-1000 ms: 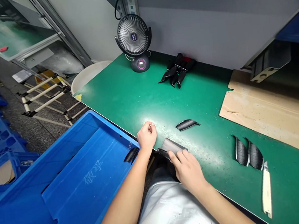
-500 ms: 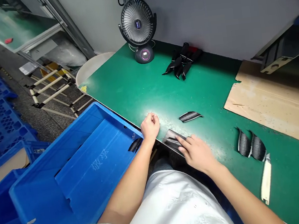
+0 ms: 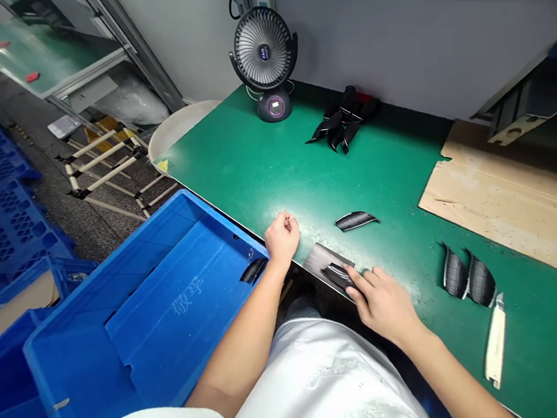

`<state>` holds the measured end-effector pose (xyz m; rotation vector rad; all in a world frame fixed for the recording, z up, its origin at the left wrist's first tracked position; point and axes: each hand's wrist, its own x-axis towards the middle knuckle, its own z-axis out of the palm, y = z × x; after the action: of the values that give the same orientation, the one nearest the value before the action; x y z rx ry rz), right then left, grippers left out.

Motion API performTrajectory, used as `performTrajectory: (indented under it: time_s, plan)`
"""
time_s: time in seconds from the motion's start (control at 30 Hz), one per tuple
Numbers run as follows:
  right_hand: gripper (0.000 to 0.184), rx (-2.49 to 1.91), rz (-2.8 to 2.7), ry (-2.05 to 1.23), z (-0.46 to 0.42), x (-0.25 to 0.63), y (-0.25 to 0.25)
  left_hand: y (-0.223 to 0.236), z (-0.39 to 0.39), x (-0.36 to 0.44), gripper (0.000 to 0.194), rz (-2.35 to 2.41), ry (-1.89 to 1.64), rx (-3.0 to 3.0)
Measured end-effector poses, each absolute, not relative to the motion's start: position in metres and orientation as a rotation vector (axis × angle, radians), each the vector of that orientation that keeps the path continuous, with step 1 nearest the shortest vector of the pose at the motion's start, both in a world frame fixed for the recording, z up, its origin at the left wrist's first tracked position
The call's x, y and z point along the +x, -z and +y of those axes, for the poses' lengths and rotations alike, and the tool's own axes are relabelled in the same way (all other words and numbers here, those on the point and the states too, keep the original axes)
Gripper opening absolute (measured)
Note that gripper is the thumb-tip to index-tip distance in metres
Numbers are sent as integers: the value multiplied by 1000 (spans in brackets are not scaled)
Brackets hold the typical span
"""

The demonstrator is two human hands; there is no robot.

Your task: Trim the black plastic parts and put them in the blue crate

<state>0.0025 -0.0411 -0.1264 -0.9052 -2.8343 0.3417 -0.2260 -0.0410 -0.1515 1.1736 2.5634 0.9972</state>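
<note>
My left hand [image 3: 282,237] rests as a loose fist on the near edge of the green table [image 3: 263,164], fingers curled with nothing visible in them. My right hand [image 3: 383,301] lies by the same edge, fingers pressing a dark ribbed curved part [image 3: 337,273] onto a grey flat pad [image 3: 320,259]. Another ribbed curved part [image 3: 355,220] lies alone just beyond. Two more such parts [image 3: 467,276] lie side by side at the right, next to a cream-handled tool [image 3: 495,342].
A blue crate [image 3: 135,319] stands at my left knee with a dark part [image 3: 254,270] at its rim. A small fan [image 3: 266,63] stands at the back, a pile of dark parts [image 3: 341,121] beside it. Cardboard [image 3: 513,199] covers the right side.
My right hand has slid right along the table edge, and its fingers now press a ribbed part on the grey pad. The left fist has stayed put. The camera has shifted.
</note>
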Motion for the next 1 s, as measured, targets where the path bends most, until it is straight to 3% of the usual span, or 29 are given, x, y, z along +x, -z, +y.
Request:
performTrajectory:
  time_s: [1.0]
  plan:
    - [35, -910, -2792, -276, -56, -15, 106, 144, -39, -232, 20, 2599, -879, 1167]
